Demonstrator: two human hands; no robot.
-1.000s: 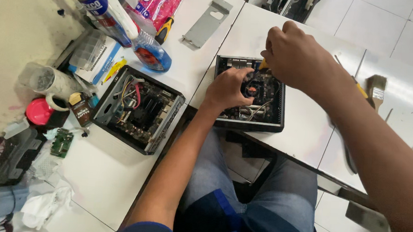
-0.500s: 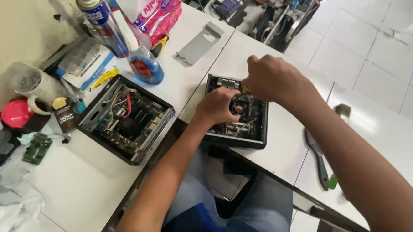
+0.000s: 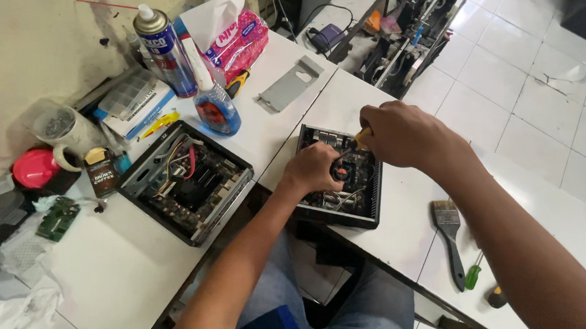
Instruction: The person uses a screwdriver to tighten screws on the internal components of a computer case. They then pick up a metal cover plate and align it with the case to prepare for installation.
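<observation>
A small black open computer case lies on the white table in front of me. My right hand is closed around a yellow-handled screwdriver whose tip points down into the case. My left hand rests inside the case on its left part, fingers curled on the board next to the round fan; whether it grips anything is hidden. A second open black case with a board and red wires sits to the left on another table.
A paintbrush and two small screwdrivers lie right of my arm. At the back left stand a spray can, a blue spray bottle, a tissue pack and a grey metal plate. A cup, small jar and green circuit board sit far left.
My view has swung right and up, so both cases sit lower and more to the right. Both hands stay at the small case, the right hand still on the screwdriver.
</observation>
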